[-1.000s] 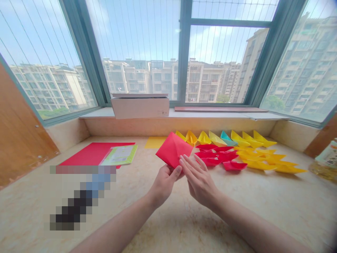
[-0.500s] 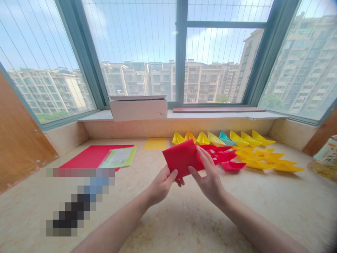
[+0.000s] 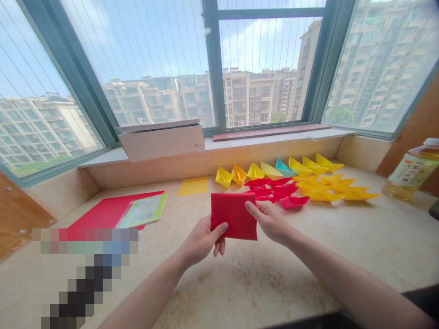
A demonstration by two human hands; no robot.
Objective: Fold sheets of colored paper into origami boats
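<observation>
A folded red sheet of paper (image 3: pixel 234 217), nearly square, is held up above the counter between both hands. My left hand (image 3: pixel 208 235) grips its left side, thumb on the front and fingers curled behind. At its upper right side, my right hand (image 3: pixel 269 219) pinches the paper, thumb in front and the other fingers mostly hidden. Just behind lie several red paper boats (image 3: pixel 294 202). Yellow paper boats (image 3: pixel 356 194) spread out to their right. A back row of mostly yellow boats includes one teal paper boat (image 3: pixel 284 168).
Red paper (image 3: pixel 99 210) lies at left under a green-and-white packet (image 3: pixel 146 211). A yellow sheet (image 3: pixel 193 186) sits near the back wall. On the sill rests a white box (image 3: pixel 163 141); a bottle (image 3: pixel 411 171) stands at right. A pixelated patch covers the lower left.
The red paper has turned from tilted to nearly level. My right hand has gone from spread fingers along its edge to a pinch on its right side. The view has tilted and shifted right.
</observation>
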